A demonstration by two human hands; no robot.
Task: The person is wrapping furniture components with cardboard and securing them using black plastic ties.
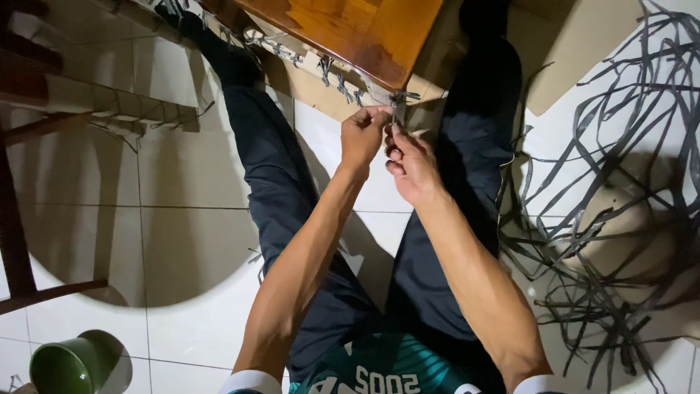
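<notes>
At the far left a dark wooden frame (14, 241) is seen standing on the pale tiled floor (175, 248), and a green cup (69, 365) lies on its side near the lower left corner. Dark trouser legs (270, 182) are stretched out across the tiles towards the top of the view.

The left hand (362, 135) is closed into a loose fist, its fingertips pinched on a short dark strip end (394, 109) that hangs from the near corner of a wooden seat frame (350, 33). The right hand (412, 164) is held just beside it, touching it, with the fingers curled and the thumb and forefinger pressed on the same strip from below. Whether the strip is gripped tightly cannot be told.

The strip is set straight ahead of both hands and slightly above them, its long axis running nearly upright from the knot at the frame's edge down to the fingers. The left hand is the nearer of the two to the knot.

To the right a loose tangle of dark strips (612, 204) is spread over the floor, well apart from the hands.
</notes>
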